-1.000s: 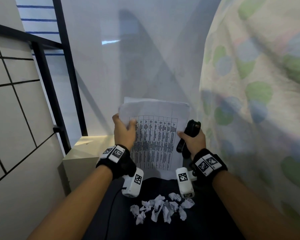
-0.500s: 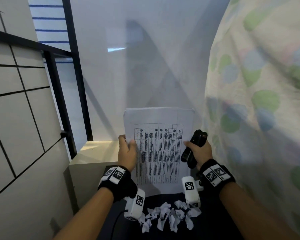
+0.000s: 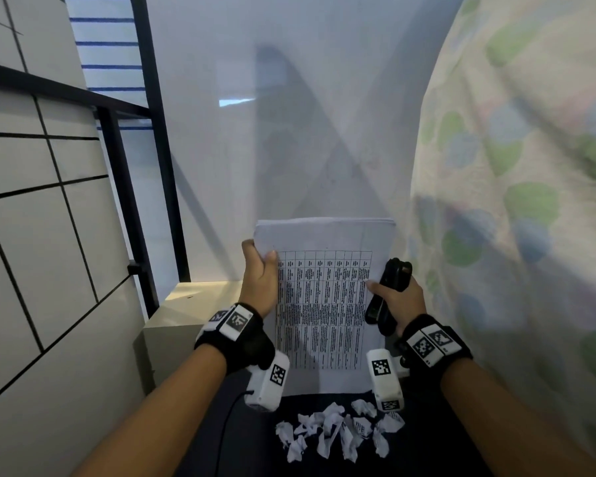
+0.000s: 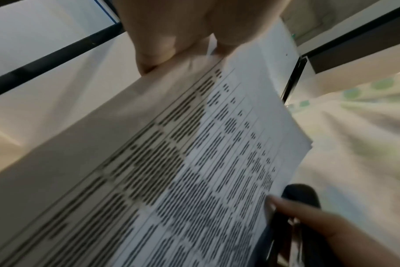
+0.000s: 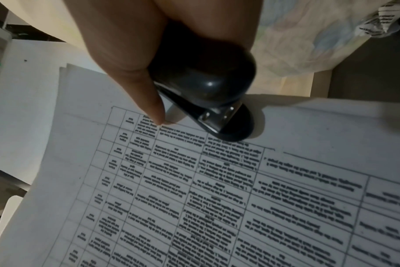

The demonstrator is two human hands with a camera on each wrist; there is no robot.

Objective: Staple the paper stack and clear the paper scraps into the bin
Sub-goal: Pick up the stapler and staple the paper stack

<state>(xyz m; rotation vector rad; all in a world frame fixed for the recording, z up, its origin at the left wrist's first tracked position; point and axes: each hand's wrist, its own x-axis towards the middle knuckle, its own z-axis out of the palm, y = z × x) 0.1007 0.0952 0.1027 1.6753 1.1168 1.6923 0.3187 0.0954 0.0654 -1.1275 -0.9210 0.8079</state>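
Now we hold the paper stack (image 3: 324,304) up in the middle of the head view, its long side running up and down. Our left hand (image 3: 259,280) pinches its left edge near the top. Our right hand (image 3: 398,299) grips the black stapler (image 3: 389,290) just beside the right edge, thumb touching the page. We think the stapler must slide up to a top corner, and the right hand is nearer the right one. At the bottom, the paper scraps (image 3: 338,432) lie on dark cloth.
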